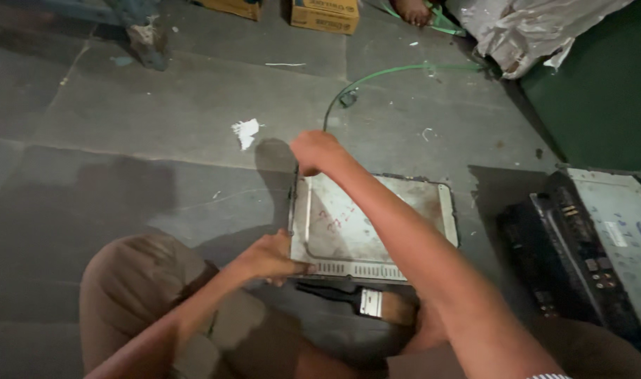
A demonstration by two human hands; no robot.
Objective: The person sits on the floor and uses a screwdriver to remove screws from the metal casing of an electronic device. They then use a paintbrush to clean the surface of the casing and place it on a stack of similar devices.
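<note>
A flat grey metal cover plate (397,217) with a vented front edge lies tilted on the stone floor in front of me. My left hand (271,258) grips its near left corner. My right hand (315,151) reaches across it and is closed around the far left corner. A paintbrush (366,302) with a black handle and tan bristles lies on the floor just below the plate, near my right forearm.
A black electronic chassis with a metal lid (590,245) sits at the right. A green cable (383,74) curves over the floor behind the plate. Cardboard boxes (325,15) and a crumpled white sheet (531,31) lie at the back. A paper scrap (245,131) is at centre.
</note>
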